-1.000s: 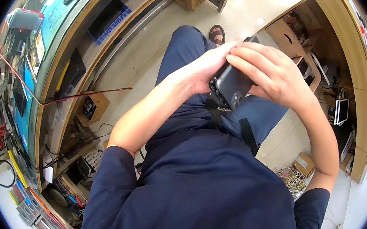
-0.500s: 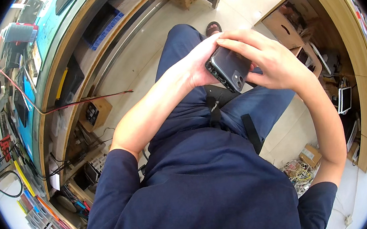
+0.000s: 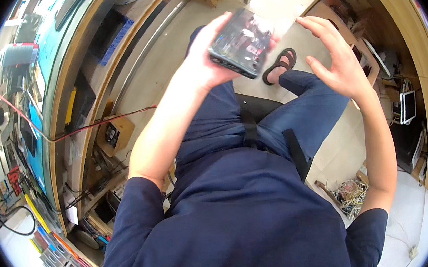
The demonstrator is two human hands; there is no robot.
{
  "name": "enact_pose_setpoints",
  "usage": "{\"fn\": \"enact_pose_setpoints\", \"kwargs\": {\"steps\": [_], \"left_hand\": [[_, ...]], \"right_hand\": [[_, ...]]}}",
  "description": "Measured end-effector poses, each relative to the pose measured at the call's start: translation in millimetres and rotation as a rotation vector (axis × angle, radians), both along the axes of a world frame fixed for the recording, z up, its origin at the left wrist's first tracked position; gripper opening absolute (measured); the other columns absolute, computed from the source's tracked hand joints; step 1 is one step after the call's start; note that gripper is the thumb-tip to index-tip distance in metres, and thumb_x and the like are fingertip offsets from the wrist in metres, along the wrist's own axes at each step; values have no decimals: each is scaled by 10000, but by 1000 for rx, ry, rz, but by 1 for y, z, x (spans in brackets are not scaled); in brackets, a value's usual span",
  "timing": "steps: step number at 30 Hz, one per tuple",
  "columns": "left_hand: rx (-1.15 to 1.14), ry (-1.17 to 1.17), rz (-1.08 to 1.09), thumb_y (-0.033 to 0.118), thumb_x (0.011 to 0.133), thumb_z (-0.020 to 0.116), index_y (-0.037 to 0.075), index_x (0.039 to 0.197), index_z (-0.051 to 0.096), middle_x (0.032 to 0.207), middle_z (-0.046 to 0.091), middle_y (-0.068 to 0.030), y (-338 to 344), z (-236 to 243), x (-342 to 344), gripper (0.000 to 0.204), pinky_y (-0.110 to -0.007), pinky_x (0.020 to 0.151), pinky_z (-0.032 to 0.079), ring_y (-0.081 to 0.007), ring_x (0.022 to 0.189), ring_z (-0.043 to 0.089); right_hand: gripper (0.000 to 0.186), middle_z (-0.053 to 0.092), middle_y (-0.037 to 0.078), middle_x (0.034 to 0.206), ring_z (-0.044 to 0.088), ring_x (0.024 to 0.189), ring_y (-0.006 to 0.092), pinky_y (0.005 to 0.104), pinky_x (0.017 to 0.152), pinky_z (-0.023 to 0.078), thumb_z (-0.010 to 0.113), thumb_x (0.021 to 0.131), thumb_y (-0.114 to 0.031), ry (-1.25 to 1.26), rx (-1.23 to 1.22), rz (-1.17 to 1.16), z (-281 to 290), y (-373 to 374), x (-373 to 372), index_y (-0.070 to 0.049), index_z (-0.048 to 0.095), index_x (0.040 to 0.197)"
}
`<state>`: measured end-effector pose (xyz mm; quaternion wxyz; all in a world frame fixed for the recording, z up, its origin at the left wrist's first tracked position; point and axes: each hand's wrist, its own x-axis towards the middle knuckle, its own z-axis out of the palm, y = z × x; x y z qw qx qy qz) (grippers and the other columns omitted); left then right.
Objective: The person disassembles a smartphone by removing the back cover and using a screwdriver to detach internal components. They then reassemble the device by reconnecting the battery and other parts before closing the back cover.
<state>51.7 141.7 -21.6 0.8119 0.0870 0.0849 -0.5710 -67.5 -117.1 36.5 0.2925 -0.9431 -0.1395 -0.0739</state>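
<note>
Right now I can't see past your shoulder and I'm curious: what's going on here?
A seated person in a dark blue shirt holds a dark smartphone up in the left hand, its glossy face turned upward. The right hand is open beside it, fingers spread, not touching the phone. Below are the person's jeans and a sandalled foot on the pale floor, with a cluttered workbench to the left.
</note>
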Motion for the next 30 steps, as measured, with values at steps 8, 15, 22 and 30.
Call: {"fn": "enact_pose_setpoints", "kwargs": {"steps": [8,15,22,30], "left_hand": [[98,-46,110,363,1082,460,-88,1522,352,1500,429,-317,17,8,34,639,-430,1037,486,-369,1263,539],[181,20,56,438,1092,400,-82,1528,351,1511,414,-339,-20,-35,67,681,-461,1036,473,-381,1253,541],[461,59,115,513,1095,291,-57,1522,393,1429,528,-338,-55,-110,119,720,-467,983,566,-378,1257,619],[601,214,231,514,1096,282,-85,1541,311,1481,446,-363,-61,-183,155,746,-528,1014,556,-421,1268,596]], "right_hand": [[399,688,149,1197,669,1116,302,402,989,527,643,923,-178,233,-23,-228,-78,-49,15,-95,640,1313],[224,762,163,995,732,981,318,426,870,565,684,868,-236,847,-117,-370,-307,-64,54,-78,777,996],[272,705,99,692,672,553,218,354,530,545,807,810,-238,1314,694,-991,-557,39,17,16,730,872],[527,691,195,1164,667,1071,361,483,926,519,834,811,-401,1102,467,-1579,-618,150,40,-15,663,1126]]}}
